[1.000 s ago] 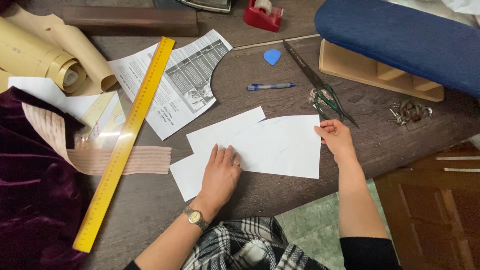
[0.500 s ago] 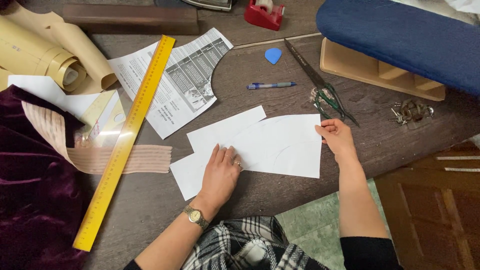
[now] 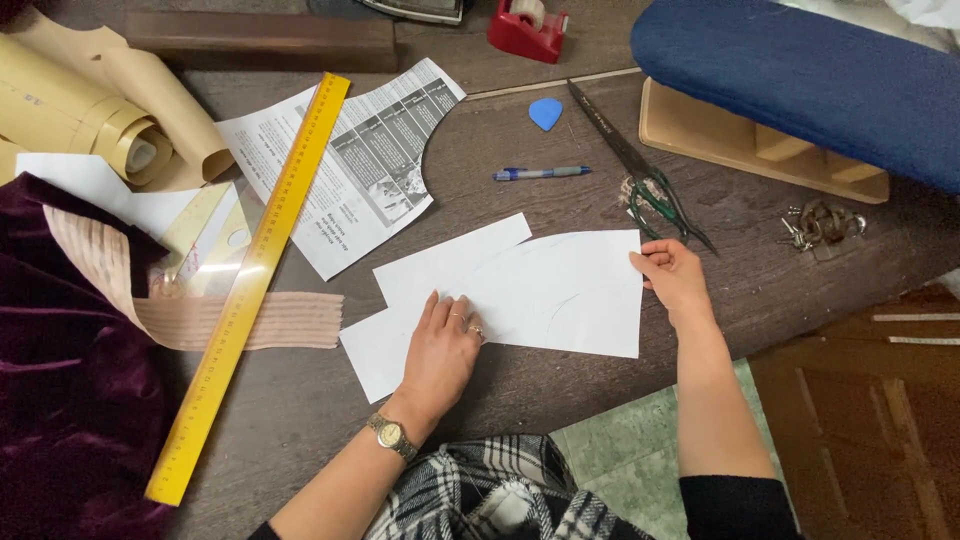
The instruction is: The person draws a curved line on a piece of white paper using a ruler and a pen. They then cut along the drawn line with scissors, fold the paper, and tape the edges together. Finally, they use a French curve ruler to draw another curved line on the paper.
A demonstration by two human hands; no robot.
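Item: 2 white paper pieces on a dark wooden desk (image 3: 560, 130), seen from above.

- Curved white paper piece (image 3: 560, 290): lies flat at the desk's centre, overlapping a second white sheet (image 3: 440, 265) beneath it.
- Left hand (image 3: 445, 350): palm down, fingers spread, pressing flat where the 2 sheets overlap; grip released, nothing grasped. Wristwatch (image 3: 390, 435) on the wrist.
- Right hand (image 3: 675, 280): grip pinched on the right edge of the curved white paper piece.
- Scissors (image 3: 640, 170): just beyond the right hand, apart from it.
- Blue pen (image 3: 540, 173) and blue chalk piece (image 3: 545, 113): above the papers.
- Yellow ruler (image 3: 250, 285): diagonal, left of the papers, crossing a printed sheet (image 3: 350, 165).
- Dark red velvet (image 3: 60, 400): far left.
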